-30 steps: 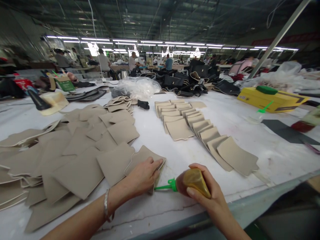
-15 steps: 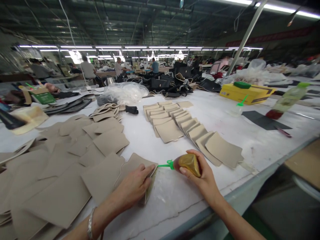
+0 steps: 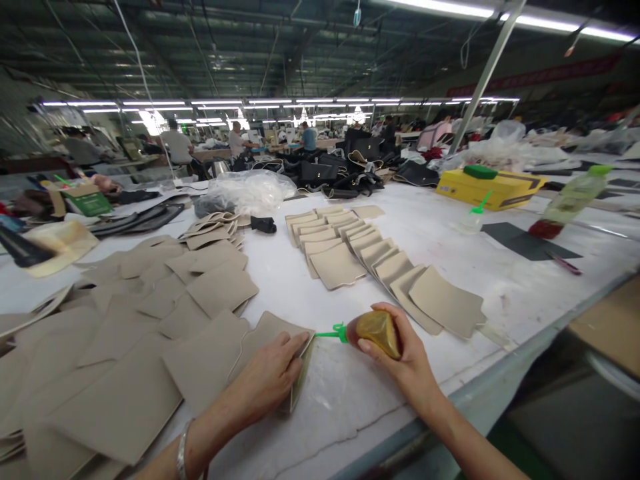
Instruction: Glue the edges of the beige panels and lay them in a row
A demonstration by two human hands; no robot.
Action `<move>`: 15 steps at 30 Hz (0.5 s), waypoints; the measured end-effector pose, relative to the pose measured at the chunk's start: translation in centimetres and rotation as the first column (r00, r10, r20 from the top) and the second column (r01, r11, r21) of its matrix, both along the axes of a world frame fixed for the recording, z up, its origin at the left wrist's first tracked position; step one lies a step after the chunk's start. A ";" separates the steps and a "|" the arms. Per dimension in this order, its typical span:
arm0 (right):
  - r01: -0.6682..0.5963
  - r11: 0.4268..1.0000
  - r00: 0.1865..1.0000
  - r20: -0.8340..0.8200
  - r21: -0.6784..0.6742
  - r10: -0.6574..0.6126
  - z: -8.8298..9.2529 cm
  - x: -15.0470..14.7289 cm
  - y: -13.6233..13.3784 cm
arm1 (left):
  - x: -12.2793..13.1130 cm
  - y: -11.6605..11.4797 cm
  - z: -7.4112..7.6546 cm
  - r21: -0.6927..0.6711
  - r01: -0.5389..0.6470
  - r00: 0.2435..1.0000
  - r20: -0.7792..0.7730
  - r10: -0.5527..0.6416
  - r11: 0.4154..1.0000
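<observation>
My left hand (image 3: 267, 377) lies flat, fingers stretched, pressing down a beige leather piece (image 3: 273, 333) near the white table's front edge. My right hand (image 3: 400, 353) is wrapped round an amber glue bottle (image 3: 375, 330) lying on its side. Its green nozzle (image 3: 331, 332) points left and touches the right edge of the pressed piece. A loose spread of beige pieces (image 3: 150, 300) covers the table to the left. A neat overlapping row of the same pieces (image 3: 380, 260) runs away from me on the right.
A yellow box (image 3: 493, 189) with a green lid stands at the far right, with a plastic bottle (image 3: 570, 200) and a dark sheet (image 3: 530, 241) near it. Clear plastic bags (image 3: 250, 187) and black bags (image 3: 345, 170) lie at the back. Other people work at distant tables.
The nozzle tip has travelled up along the right edge of the pressed piece. My view has swung right, showing more of the table's right end. Both hands keep their hold.
</observation>
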State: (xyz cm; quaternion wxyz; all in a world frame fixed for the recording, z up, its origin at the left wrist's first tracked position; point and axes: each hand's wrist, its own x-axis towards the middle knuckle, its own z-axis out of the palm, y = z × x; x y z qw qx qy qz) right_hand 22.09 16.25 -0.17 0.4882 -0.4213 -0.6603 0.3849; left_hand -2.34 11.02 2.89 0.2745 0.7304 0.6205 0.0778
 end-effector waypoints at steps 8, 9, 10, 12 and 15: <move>-0.282 0.899 0.926 -0.339 -0.334 0.165 0.4 -0.3 -3.0 | -0.2 0.1 -0.5 0.010 -0.024 1.000 0.018 0.024 1.000; -0.293 0.881 0.898 -0.424 -0.371 0.120 0.4 -0.2 -3.1 | -0.3 0.2 -0.5 0.012 -0.031 0.999 0.034 0.031 0.999; -0.298 0.862 0.863 -0.503 -0.410 0.059 0.3 0.0 -3.0 | -0.4 0.2 -0.5 0.012 -0.041 0.998 0.050 0.040 0.999; -0.304 0.817 0.781 -0.620 -0.490 -0.081 0.0 0.6 -2.5 | -0.6 0.0 -0.2 0.015 -0.070 0.995 0.071 0.069 0.997; -0.340 0.763 0.634 -0.733 -0.549 -0.245 -0.9 2.0 -1.5 | -1.6 -0.3 0.5 0.124 -0.205 0.977 -0.031 0.210 0.971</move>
